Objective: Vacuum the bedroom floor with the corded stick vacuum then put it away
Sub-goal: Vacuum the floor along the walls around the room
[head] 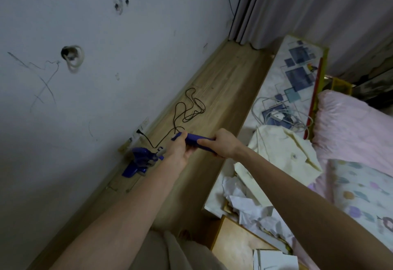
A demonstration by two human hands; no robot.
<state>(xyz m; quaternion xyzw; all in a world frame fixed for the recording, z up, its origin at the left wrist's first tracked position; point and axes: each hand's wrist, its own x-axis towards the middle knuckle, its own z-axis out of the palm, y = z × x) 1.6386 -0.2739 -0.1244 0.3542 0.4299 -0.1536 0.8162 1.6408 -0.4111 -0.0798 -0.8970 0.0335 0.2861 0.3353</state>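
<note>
Wooden floor strip (223, 82): both your hands, left (180, 149) and right (223, 144), clamp purple vacuum handle (192, 140); black cord (189, 108) plugged in, vacuuming underway, storing left.

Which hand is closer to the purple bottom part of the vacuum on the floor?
Left. The left hand grips the handle at the end just above the vacuum head. The right hand grips the handle's other end, farther toward the bed.
</note>
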